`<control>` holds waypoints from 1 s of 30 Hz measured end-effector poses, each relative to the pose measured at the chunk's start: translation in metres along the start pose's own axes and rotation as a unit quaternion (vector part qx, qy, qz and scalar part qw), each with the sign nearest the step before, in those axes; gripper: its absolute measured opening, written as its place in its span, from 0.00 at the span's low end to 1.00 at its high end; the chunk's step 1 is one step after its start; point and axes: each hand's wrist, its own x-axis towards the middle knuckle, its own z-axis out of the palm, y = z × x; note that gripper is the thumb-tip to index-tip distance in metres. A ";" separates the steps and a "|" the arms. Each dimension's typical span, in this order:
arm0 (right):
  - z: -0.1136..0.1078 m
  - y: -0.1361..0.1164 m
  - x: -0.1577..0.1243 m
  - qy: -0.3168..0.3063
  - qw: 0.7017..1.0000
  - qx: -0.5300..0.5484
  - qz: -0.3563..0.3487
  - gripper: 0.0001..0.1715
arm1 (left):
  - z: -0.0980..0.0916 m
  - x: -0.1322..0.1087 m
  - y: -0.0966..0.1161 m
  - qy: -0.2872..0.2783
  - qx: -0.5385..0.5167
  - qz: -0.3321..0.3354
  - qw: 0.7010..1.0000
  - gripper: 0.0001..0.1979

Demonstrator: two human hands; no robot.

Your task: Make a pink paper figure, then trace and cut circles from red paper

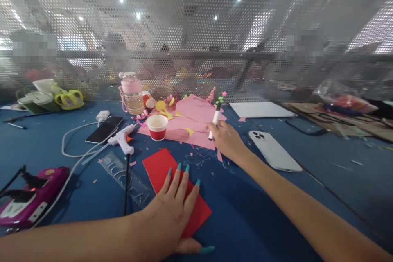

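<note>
My left hand [172, 213] lies flat, fingers spread, on a red sheet of paper [159, 166] on the blue table [245, 213], pressing it down. My right hand [227, 139] reaches forward and grips a white marker [215, 120] with a black cap, tip down, over the edge of a pink paper sheet [193, 118]. A small red-and-white cup [157, 127] stands just left of the marker. Paper scraps are scattered between the two hands.
A white glue gun [123, 138], clear ruler [123, 172], black phone [104, 129] with charger cable and a magenta device [27, 202] lie left. A pink bottle [132, 92] stands behind. A white phone [274, 151] lies right. A perforated metal screen [196, 37] walls the back.
</note>
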 end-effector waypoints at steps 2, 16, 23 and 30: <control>0.003 -0.002 -0.002 0.050 0.998 0.022 -0.009 0.11 | -0.005 -0.001 -0.001 0.003 -0.018 0.015 1.000 0.44; 0.010 -0.010 -0.014 0.213 0.956 0.200 -0.017 0.22 | -0.026 0.009 -0.016 -0.042 -0.043 0.116 0.991 0.35; 0.000 -0.022 -0.006 0.181 0.694 0.678 0.161 0.21 | -0.039 0.017 -0.049 -0.014 -0.107 0.180 0.978 0.37; -0.013 -0.054 -0.014 0.091 0.495 0.846 0.176 0.19 | -0.038 0.021 -0.057 0.267 -0.080 -0.044 0.959 0.19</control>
